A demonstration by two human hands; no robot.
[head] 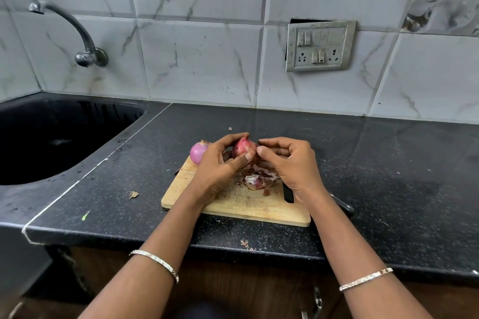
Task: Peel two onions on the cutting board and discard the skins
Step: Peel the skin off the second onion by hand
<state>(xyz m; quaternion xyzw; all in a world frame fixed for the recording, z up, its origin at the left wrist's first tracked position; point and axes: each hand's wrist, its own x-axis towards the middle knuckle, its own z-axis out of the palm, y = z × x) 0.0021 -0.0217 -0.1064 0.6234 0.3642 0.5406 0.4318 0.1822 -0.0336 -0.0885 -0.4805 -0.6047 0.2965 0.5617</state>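
Observation:
A red onion (242,149) with reddish-brown skin on it is held above the wooden cutting board (233,204). My left hand (220,163) grips it from the left, thumb across its front. My right hand (287,163) has its fingers curled at the onion's right side and pinches the skin there. A second onion (197,152), smooth and pale purple, sits at the board's far left corner, partly hidden behind my left hand. A pile of loose onion skins (256,179) lies on the board under my hands.
A black-handled knife (342,205) lies at the board's right side, mostly hidden under my right wrist. A dark sink (51,137) is set into the black counter at the left, below a wall tap (85,52). Skin scraps (133,194) lie on the counter.

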